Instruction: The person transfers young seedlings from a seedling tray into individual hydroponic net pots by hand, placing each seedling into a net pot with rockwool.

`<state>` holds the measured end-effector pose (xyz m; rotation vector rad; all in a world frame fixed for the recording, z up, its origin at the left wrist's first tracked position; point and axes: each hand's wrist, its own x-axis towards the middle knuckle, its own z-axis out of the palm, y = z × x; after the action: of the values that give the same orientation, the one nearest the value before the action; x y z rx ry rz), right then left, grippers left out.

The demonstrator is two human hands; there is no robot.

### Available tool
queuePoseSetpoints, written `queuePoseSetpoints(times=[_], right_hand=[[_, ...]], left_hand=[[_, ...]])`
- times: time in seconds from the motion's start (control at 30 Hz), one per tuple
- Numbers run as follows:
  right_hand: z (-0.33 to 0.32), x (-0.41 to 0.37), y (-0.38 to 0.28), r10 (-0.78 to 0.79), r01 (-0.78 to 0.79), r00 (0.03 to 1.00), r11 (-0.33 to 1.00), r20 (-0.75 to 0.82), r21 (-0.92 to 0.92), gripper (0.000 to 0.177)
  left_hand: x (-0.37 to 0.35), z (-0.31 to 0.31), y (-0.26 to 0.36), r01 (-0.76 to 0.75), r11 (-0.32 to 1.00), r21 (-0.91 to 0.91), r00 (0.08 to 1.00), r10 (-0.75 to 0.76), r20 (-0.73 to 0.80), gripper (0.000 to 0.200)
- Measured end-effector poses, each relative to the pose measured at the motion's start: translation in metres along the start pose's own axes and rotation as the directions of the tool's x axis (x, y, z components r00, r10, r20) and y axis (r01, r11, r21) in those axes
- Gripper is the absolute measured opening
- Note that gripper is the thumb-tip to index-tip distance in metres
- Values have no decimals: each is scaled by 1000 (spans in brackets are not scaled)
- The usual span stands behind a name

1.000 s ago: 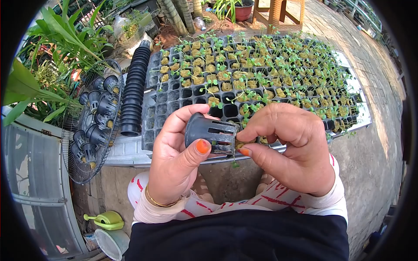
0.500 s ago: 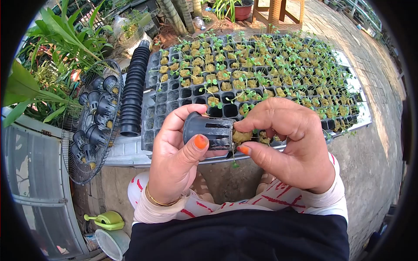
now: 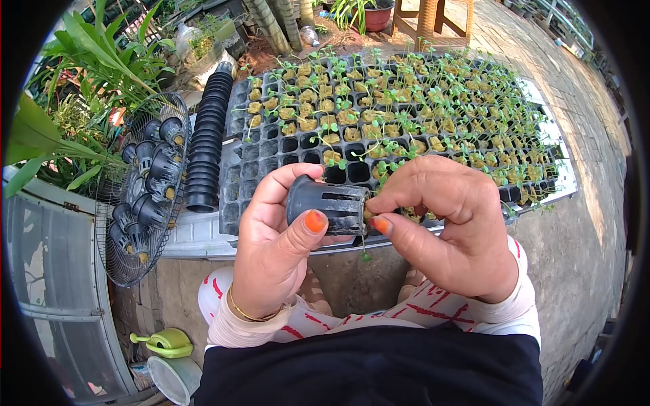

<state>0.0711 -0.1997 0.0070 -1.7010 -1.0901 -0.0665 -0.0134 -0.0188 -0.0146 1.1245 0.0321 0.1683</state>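
Note:
My left hand (image 3: 271, 254) is closed around a black slotted net pot (image 3: 325, 204), which lies on its side with its wide rim toward the palm. At the narrow end, my right hand (image 3: 450, 227) pinches a yellowish-brown seedling plug (image 3: 367, 212) between thumb and forefinger. Most of the plug is hidden by the fingertips and the pot. A small green seedling (image 3: 366, 257) hangs down below that end. Behind both hands is a black seedling tray (image 3: 250, 169), with many sprouts in brownish plugs and some bare cells on its left side.
A wire basket (image 3: 108, 233) at the left holds several net pots with plugs. Beside it, a long stack of black net pots (image 3: 206, 142) lies along the tray. A green watering can (image 3: 169, 343) and a pale bucket (image 3: 175, 379) stand on the ground at lower left.
The plug has gone further into the narrow end of the net pot, so less of it shows. My right fingertips have moved slightly left, closer to the pot.

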Motion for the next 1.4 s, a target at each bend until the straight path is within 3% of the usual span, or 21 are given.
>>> queuePoseSetpoints(times=[0.07, 0.17, 0.23, 0.27, 0.53, 0.67, 0.77, 0.83, 1.03, 1.2, 1.3, 1.33, 1.37, 1.4], right_hand=[[0, 0, 0, -11, 11, 1000, 1000, -6, 6, 9], [2, -2, -5, 94, -92, 995, 994, -29, 58, 11], [3, -1, -13, 289, -283, 957, 950, -27, 129, 16], [3, -1, -12, 289, -283, 957, 950, -26, 129, 16], [0, 0, -10, 44, -43, 998, 999, -33, 17, 22], [1, 0, -7, 27, -25, 999, 999, -42, 44, 23], [-3, 3, -8, 55, -54, 998, 997, 6, -51, 25], [-4, 4, -2, -69, 69, 998, 990, -2, -121, 31], [-5, 5, -11, -149, 153, 988, 959, 38, -240, 50], [-1, 3, -14, -64, 85, 994, 966, 90, -245, 50], [-5, 4, -12, -12, 38, 990, 982, 141, -183, 46], [-4, 3, -13, 218, -229, 972, 964, 87, 137, 43], [-4, 3, -13, 440, -441, 891, 780, 111, 445, 41], [-3, 4, -16, 475, -433, 874, 655, 109, 620, 39]], left_hand=[[1, -1, -1, -17, 1000, -2, 999, 17, 37, 56], [-1, -2, -4, -59, 996, 74, 998, 56, 36, 57], [0, -4, -6, -68, 993, 92, 997, 64, 39, 57], [0, -5, -6, -77, 991, 111, 996, 72, 42, 57], [0, -4, -5, -67, 994, 84, 998, 67, 3, 58], [0, -4, -3, -55, 995, 82, 998, 54, 19, 58], [1, -5, -2, -55, 995, 86, 998, 53, 32, 59], [1, -5, -1, -62, 993, 102, 998, 60, 22, 60], [-1, -6, 2, -115, 976, 183, 993, 107, 57, 59], [-5, 1, 7, -86, 984, 159, 994, 73, 86, 75], [-4, 6, 8, -105, 994, -5, 990, 105, 91, 90], [-3, 7, 9, -99, 994, -48, 992, 102, 68, 95], [-3, 8, 9, -94, 992, -90, 994, 98, 46, 99], [-3, 7, 8, -92, 993, -69, 994, 96, 55, 91]])
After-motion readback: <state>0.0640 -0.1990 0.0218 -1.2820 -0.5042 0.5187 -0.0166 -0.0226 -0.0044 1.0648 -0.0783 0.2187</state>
